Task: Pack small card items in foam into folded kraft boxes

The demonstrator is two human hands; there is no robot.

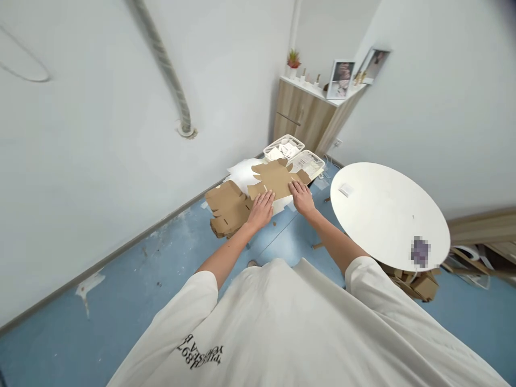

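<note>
A flat, unfolded cardboard box (274, 177) with cut flaps and slots lies before me, over a white surface. My left hand (262, 209), with a ring on one finger, grips its near left edge, fingers on top. At the near right part, my right hand (301, 198) holds the same sheet, fingers closed over its edge by a slot. Where the thumbs press is partly hidden. Just left of my left hand sits a stack of more flat cardboard boxes (228, 207).
Behind the cardboard are two white plastic baskets, one (284, 146) with white pieces and another (308, 161) with packets. A white oval table (387, 215) stands at right, cardboard (425, 285) beneath it. A wood-grain cabinet (304, 113) fills the corner.
</note>
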